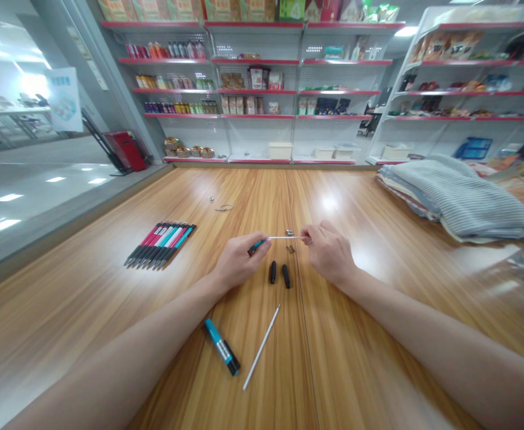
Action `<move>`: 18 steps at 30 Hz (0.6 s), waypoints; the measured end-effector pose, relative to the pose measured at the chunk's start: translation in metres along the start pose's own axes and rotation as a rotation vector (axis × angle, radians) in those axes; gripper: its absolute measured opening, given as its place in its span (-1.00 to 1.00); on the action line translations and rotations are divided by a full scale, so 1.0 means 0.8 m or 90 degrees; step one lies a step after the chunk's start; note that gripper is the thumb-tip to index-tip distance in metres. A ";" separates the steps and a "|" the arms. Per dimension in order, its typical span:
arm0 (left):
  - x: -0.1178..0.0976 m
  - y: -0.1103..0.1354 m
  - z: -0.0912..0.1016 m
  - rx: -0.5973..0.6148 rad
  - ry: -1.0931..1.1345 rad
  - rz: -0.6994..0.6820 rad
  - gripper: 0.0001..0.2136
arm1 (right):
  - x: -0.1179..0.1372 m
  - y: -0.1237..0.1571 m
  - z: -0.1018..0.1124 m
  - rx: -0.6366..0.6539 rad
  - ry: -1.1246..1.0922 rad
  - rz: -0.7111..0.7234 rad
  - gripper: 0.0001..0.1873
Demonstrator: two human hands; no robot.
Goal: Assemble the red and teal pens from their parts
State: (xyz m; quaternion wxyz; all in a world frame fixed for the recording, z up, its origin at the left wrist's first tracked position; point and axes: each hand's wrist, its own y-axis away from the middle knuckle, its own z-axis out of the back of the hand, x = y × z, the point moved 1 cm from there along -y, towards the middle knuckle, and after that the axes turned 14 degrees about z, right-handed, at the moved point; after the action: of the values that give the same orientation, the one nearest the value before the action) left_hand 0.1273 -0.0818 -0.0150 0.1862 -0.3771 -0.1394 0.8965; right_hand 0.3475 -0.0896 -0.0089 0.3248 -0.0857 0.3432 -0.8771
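Observation:
My left hand (240, 257) is closed around a blue pen barrel (256, 245), part of which shows between the fingers. A thin white pen refill (284, 237) stretches from that barrel to my right hand (328, 248), whose fingers pinch its far end. Below the hands, two black pen grips (273, 272) lie side by side. Small metal pen parts (289, 232) rest close to the refill, partly under it. Nearer to me are another white refill (262, 347) and a blue pen barrel with a black end (222, 347).
A row of assembled pens (159, 245) in red, white and blue lies at the left. A thin loop (224, 208) is farther back. Folded striped cloth (459, 191) is stacked at the right. Stocked shelves (257, 92) stand beyond the table (122, 358).

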 end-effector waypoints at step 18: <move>0.003 -0.001 0.000 0.001 -0.017 0.004 -0.73 | -0.002 0.001 -0.004 0.005 0.007 -0.013 -0.86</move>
State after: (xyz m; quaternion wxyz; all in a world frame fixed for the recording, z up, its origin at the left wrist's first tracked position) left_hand 0.1263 -0.0799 -0.0161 0.1819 -0.3657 -0.1404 0.9019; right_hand 0.3481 -0.0873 -0.0114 0.3142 -0.0833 0.3408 -0.8822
